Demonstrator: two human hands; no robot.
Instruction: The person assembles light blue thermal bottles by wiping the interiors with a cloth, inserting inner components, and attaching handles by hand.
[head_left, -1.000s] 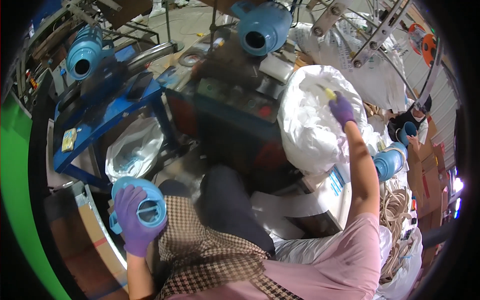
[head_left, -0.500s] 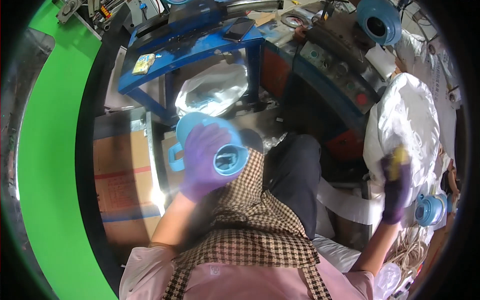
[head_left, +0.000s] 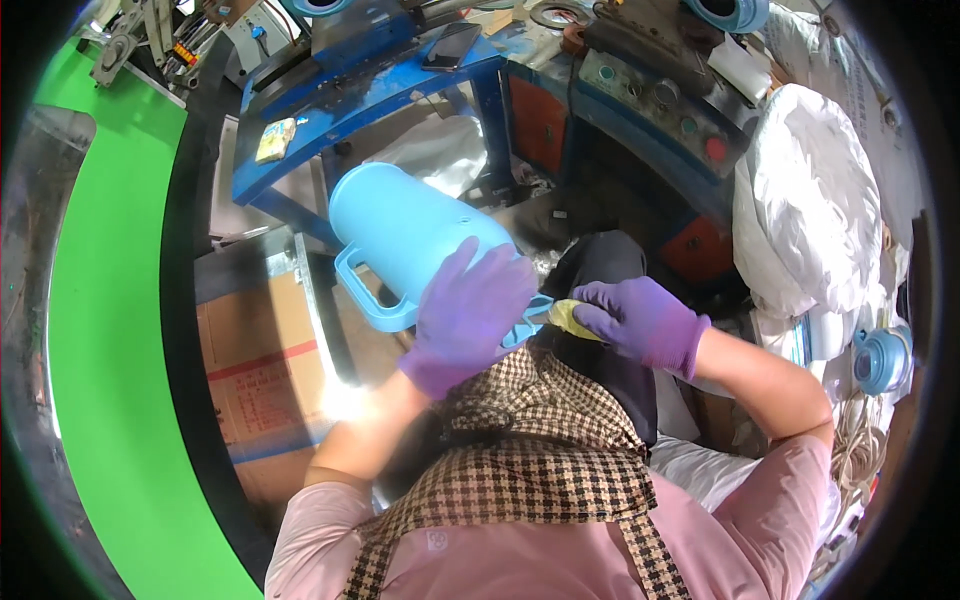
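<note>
A light blue plastic jug [head_left: 405, 220] with a loop handle lies tilted over my lap, its mouth end toward the lower right. My left hand [head_left: 475, 310], in a purple glove, grips it near that end, fingers across its side and covering part of the rim. In my right hand [head_left: 640, 320], also purple-gloved, is a small yellow pad or wadded cloth [head_left: 574, 320], pinched between thumb and fingers. The pad is at or very near the jug's rim; whether it touches is hard to tell.
Ahead stands a blue metal bench [head_left: 350, 120] with a phone [head_left: 452, 47] and a small packet [head_left: 276, 140]. A machine control panel [head_left: 665, 100] is right of it. White plastic sacking [head_left: 810, 200] and a blue lidded part [head_left: 882, 360] are at right; a cardboard box [head_left: 255, 360] at left.
My right hand has come from beside the white sacking to the jug's rim with the yellow pad. The jug has turned, so its side shows now instead of its mouth.
</note>
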